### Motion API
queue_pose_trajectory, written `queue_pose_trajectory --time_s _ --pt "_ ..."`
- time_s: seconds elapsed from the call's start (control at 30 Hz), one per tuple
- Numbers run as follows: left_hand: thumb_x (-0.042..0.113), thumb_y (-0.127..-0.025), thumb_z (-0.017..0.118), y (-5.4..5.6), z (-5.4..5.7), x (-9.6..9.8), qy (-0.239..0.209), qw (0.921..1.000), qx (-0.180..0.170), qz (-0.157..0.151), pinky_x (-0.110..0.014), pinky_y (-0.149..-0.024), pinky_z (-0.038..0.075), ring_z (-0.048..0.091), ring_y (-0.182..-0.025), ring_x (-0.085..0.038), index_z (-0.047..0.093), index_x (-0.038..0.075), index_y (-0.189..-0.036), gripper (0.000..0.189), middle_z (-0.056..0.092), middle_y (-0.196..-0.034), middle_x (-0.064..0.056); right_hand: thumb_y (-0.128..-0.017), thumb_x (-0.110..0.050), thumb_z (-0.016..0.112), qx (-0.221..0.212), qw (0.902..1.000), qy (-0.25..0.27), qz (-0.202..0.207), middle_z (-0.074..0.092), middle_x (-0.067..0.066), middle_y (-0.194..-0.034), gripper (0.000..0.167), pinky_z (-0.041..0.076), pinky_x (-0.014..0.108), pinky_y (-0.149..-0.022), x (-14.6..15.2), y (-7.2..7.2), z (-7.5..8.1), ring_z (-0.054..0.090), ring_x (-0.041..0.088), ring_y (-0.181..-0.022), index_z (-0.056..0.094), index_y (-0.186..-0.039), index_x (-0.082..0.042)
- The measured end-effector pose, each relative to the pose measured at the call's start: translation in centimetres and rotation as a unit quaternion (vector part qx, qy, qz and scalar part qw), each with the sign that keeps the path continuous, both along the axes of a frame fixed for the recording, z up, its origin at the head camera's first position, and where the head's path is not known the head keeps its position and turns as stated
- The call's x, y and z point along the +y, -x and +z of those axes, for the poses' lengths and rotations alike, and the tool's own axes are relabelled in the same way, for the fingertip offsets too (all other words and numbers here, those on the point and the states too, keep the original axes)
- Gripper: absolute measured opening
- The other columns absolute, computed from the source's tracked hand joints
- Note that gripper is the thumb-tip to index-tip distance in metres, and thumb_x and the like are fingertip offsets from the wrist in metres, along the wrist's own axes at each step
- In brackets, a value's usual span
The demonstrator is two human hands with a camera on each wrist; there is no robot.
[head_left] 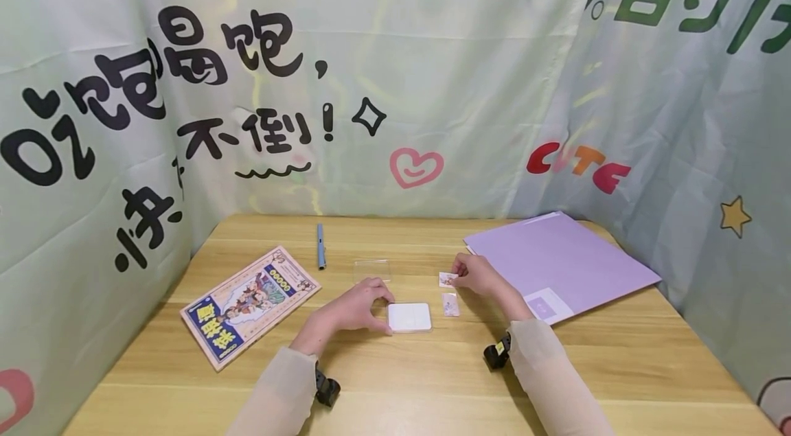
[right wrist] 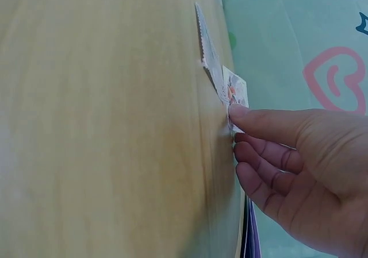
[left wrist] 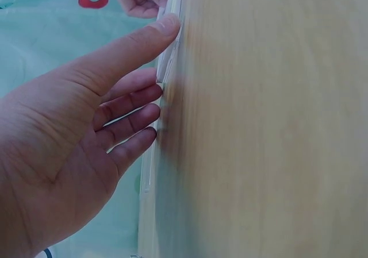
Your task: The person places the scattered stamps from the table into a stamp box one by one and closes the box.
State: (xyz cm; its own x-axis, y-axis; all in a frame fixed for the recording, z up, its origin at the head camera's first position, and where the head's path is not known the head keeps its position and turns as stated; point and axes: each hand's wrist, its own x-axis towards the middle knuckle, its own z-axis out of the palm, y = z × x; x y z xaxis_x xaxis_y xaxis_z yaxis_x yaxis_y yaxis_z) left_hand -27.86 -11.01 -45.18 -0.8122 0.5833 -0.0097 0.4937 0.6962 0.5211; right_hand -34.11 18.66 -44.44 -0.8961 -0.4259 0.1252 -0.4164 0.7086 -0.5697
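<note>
In the head view my left hand (head_left: 361,305) holds the left side of a flat white square case (head_left: 409,317) with rounded corners, thumb at the near corner and fingers at the far one. The left wrist view shows the thumb of that hand (left wrist: 75,120) against the case's edge (left wrist: 168,57). To the right, my right hand (head_left: 482,274) pinches a small printed packet (head_left: 446,279) between thumb and finger. One end of that packet (right wrist: 236,88) stands raised in the right wrist view. Nearer me lies a second small packet (head_left: 451,305), with a serrated edge.
Behind the case lies a clear plastic lid (head_left: 372,270). A blue pen (head_left: 321,247) is farther back, with a pink illustrated book (head_left: 250,305) at the left. A large purple folder (head_left: 562,257) lies at the right. Printed cloth (head_left: 395,79) hangs around the wooden table (head_left: 402,381).
</note>
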Motion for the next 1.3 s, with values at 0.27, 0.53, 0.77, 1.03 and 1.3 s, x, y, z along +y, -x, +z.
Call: queue_pose_trajectory --time_s 0.27,0.53,0.77,1.03,1.3 --pt "0.036 -0.075 0.084 0.02 0.08 -0.07 0.0 1.0 0.001 0.0 -0.042 -0.108 0.045 0.052 -0.119 -0.021 0.064 0.011 -0.122 0.057 0.058 -0.122 -0.001 -0.081 0.002 0.072 0.007 1.0 0.002 0.0 0.064 0.009 -0.078 0.013 0.046 0.021 -0.065 0.03 0.2 -0.03 0.055 0.012 -0.073 0.059 -0.083 -0.001" --pt "0.034 -0.075 0.084 0.07 0.28 -0.02 -0.001 1.0 0.005 -0.004 -0.043 -0.108 0.045 0.052 -0.119 -0.022 0.064 0.01 -0.121 0.056 0.058 -0.121 -0.001 -0.083 0.002 0.069 0.014 0.9998 0.007 0.007 0.064 0.008 -0.077 0.011 0.046 0.021 -0.065 0.13 0.16 0.02 0.055 0.011 -0.072 0.059 -0.082 -0.003" --pt "0.032 -0.074 0.084 0.22 0.16 -0.03 -0.003 1.0 0.006 -0.006 -0.044 -0.107 0.045 0.053 -0.118 -0.022 0.064 0.01 -0.121 0.055 0.058 -0.122 -0.003 -0.086 -0.001 0.068 0.008 1.0 0.003 0.003 0.065 0.007 -0.078 0.009 0.047 0.021 -0.066 0.17 0.03 0.24 0.056 0.011 -0.073 0.06 -0.084 -0.004" --pt "0.031 -0.074 0.085 0.39 0.06 -0.03 -0.01 0.9999 0.002 -0.006 -0.046 -0.107 0.045 0.052 -0.119 -0.024 0.065 0.009 -0.12 0.055 0.057 -0.121 -0.004 -0.086 0.0 0.068 0.01 0.9998 0.01 0.011 0.064 0.008 -0.079 0.008 0.047 0.022 -0.065 0.26 -0.1 0.41 0.056 0.012 -0.074 0.06 -0.085 -0.003" --pt "0.029 -0.074 0.085 0.18 0.13 -0.1 -0.016 0.9998 -0.001 -0.006 -0.046 -0.108 0.044 0.053 -0.119 -0.024 0.065 0.009 -0.119 0.054 0.058 -0.122 -0.004 -0.087 -0.001 0.067 0.008 0.9997 0.018 0.012 0.064 0.007 -0.079 0.007 0.047 0.021 -0.066 0.57 -0.15 0.15 0.056 0.011 -0.075 0.06 -0.086 -0.003"
